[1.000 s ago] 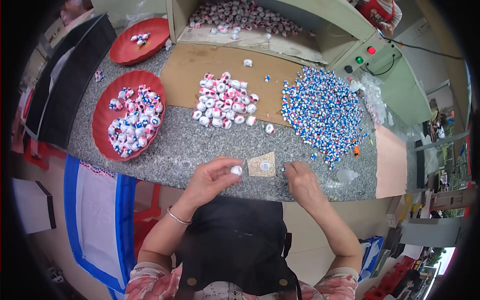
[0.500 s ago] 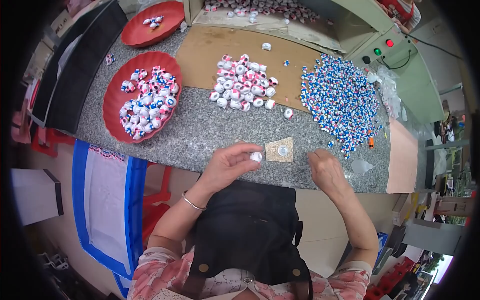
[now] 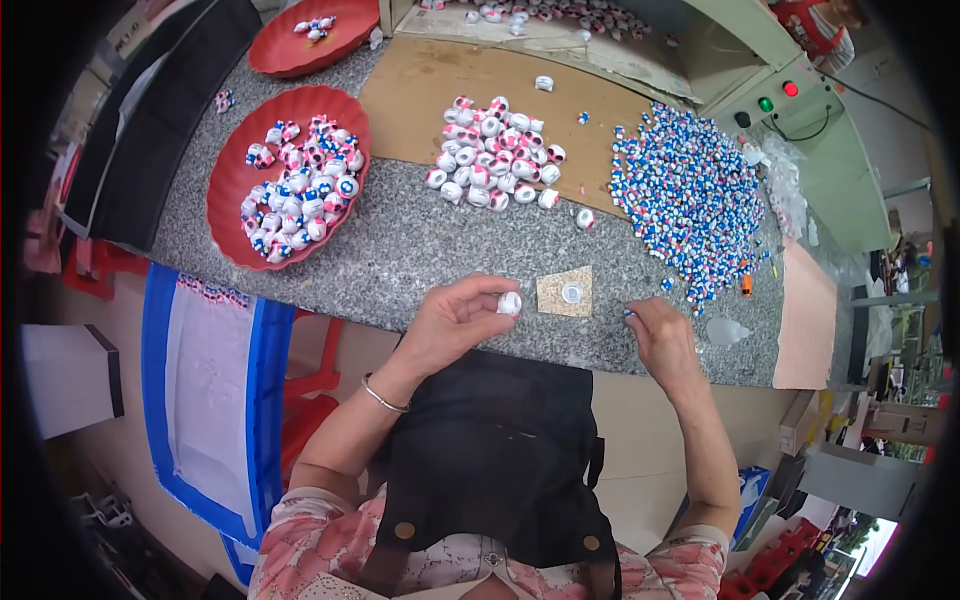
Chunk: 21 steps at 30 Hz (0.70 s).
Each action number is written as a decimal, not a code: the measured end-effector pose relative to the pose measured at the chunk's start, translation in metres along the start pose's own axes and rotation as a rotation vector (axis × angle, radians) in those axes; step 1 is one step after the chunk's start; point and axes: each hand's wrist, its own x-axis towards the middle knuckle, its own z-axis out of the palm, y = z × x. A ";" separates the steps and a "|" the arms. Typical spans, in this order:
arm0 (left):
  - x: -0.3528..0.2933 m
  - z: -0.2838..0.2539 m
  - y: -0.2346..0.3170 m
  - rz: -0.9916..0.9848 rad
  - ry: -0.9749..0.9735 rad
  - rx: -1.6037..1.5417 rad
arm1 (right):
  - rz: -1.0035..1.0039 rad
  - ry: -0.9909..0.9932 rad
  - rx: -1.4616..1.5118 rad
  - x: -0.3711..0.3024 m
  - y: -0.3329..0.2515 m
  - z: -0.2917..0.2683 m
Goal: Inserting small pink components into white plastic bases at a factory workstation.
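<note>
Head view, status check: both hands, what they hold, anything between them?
Left hand pinching white piece. Right hand pinching tiny blue piece. Between them: tan pad on the counter, round whitish disc on it.

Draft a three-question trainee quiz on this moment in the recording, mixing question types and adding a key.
1. True or false: the left hand holds a rounded white piece.
2. What lies on the bench between the left hand and the right hand? A) a red bowl; B) a tan speckled pad; C) a black tray.
3. Fill in: the small blue-and-white pieces are heaped to the ____ of the pink-and-white pieces.

Key: 1 true; 2 B; 3 right.
</note>
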 end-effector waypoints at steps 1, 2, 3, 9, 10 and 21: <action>0.000 0.000 -0.002 -0.024 -0.003 0.001 | -0.003 -0.002 0.001 0.003 -0.005 0.000; 0.001 0.000 -0.004 -0.050 -0.007 0.002 | 0.003 0.035 0.124 0.008 -0.015 -0.001; 0.001 0.002 -0.005 -0.051 -0.003 0.000 | 0.010 0.071 0.246 0.013 -0.024 0.000; 0.003 0.010 0.007 0.089 0.054 0.131 | -0.235 0.047 0.109 0.049 -0.047 0.009; 0.002 0.009 0.010 0.093 0.074 0.156 | -0.238 0.043 0.110 0.052 -0.046 0.010; 0.013 0.017 0.005 0.187 0.101 0.491 | -0.184 0.083 0.169 0.050 -0.046 0.014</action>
